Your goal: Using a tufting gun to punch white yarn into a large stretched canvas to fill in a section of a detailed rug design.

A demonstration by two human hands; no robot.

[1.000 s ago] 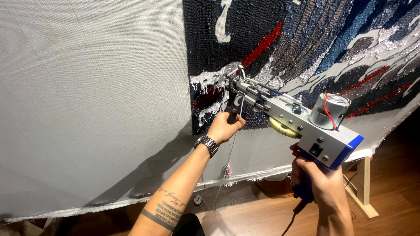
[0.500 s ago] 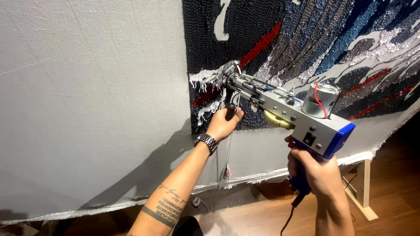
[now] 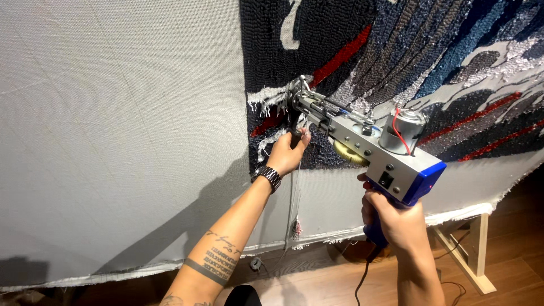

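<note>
Silver-and-blue metal tufting gun [image 3: 362, 141] at frame centre, nose pressed into stretched grey backing cloth [image 3: 113, 124]. Right hand [image 3: 396, 218] clenched round its blue grip; left hand [image 3: 289, 153] closed on front handle, beside dark tufted yarn pile [image 3: 408, 51].

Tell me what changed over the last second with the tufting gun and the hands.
The tufting gun shifted slightly leftward along the cloth, its tip keeping against the tufted edge. Nothing was taken up or let go: the left hand still grips the front handle, the right hand still the blue rear grip.
</note>
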